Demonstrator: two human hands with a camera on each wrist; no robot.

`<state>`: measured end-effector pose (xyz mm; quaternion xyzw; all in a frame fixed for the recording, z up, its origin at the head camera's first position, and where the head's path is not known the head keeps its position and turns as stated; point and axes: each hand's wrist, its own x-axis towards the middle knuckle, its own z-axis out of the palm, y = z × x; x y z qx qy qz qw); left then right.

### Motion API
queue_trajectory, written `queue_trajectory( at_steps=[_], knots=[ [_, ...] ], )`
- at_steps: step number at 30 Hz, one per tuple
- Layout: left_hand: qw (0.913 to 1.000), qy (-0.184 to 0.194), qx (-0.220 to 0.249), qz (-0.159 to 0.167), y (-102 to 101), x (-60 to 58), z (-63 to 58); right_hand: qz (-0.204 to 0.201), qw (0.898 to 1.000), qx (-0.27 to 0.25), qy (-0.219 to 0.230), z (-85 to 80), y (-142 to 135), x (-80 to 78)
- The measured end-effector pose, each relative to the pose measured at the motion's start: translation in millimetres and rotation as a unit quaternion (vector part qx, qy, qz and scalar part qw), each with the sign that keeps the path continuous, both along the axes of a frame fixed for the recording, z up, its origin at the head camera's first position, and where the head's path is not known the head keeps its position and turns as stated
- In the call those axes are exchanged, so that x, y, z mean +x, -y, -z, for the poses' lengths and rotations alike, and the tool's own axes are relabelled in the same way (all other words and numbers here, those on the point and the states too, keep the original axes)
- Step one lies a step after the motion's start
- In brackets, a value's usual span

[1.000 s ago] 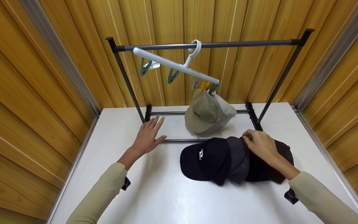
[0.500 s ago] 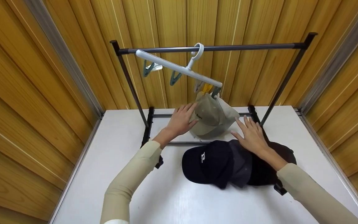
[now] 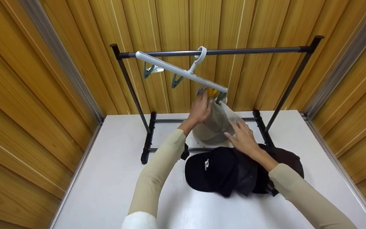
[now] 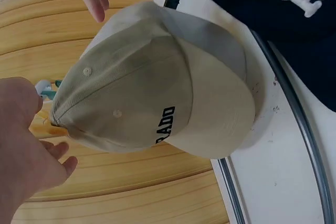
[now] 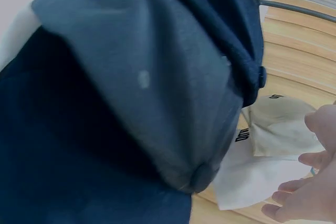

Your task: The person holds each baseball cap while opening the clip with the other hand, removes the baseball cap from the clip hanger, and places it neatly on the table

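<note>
Where clipped, tan cap (image 4: 157, 98) reads "RADO", navy cap (image 3: 210, 168) "R"

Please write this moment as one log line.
left hand: at clip on beige cap | right hand: open, touching cap side | hanger: tilted on rack rail | dark caps: on table

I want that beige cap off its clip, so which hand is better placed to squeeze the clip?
Probably the left hand: it is up at the yellow clip holding the beige cap, while the right hand rests lower against the cap's side.

Centre frame, left hand (image 3: 199, 109) at the top of a beige cap (image 3: 214, 125) clipped to a tilted white hanger (image 3: 179, 70), right hand (image 3: 241, 138) against its side, dark caps (image 3: 221, 170) on the white tabletop (image 3: 113, 178) below
</note>
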<state>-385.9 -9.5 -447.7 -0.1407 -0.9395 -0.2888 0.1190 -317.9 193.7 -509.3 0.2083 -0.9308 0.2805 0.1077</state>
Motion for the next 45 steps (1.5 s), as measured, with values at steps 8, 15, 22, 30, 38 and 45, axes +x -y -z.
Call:
queue_trajectory(
  at_steps=[8,15,22,30,38,45],
  knots=[
    [0.9879,0.035,0.150,0.017,-7,-16.8,-12.4,-0.012,0.994,-0.097,-0.052,-4.9,24,-19.0],
    [0.9806,0.025,0.194,0.017,3,-18.8,-11.8,0.002,0.987,-0.161,-0.018,-16.0,47,-34.5],
    [0.9524,0.068,0.292,0.055,26,-18.1,-11.4,-0.036,0.975,-0.213,0.042,-28.3,70,-49.8],
    [0.9120,0.133,0.369,0.119,20,-19.4,-11.1,-0.018,0.963,-0.248,0.105,-24.9,66,-53.1],
    [0.8978,0.154,0.390,0.133,27,-5.6,-29.9,-0.027,0.930,-0.329,0.160,-17.2,76,-52.6],
    [0.8946,0.174,0.395,0.116,27,0.0,-35.5,-0.013,0.914,-0.353,0.198,-15.3,81,-49.9]
  ],
)
